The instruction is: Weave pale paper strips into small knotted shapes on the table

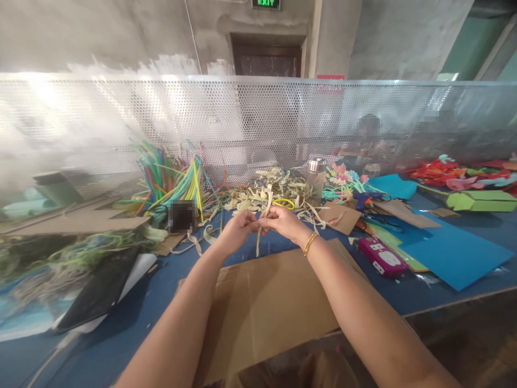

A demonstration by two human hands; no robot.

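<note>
My left hand point(242, 226) and my right hand point(280, 221) meet over the far edge of a brown cardboard sheet point(274, 296). Between their pinched fingertips is a pale, dry-looking strip point(269, 196), like a piece of dried leaf or husk. One end sticks up above the fingers and the other hangs below them. Both hands are closed on it, though the fingertips partly hide the middle of the strip. Just beyond lies a heap of similar dry strips point(258, 188), with a yellow ring point(285, 203) by it.
A bundle of coloured stems point(173, 178) stands left of the heap; a lidded bottle point(316, 178) stands to its right. A purple case point(382, 257) and blue sheets point(456, 248) lie at right. At left are a black folder point(99, 291) and tangled fibres point(52, 269). A perforated metal screen point(226, 118) closes off the back.
</note>
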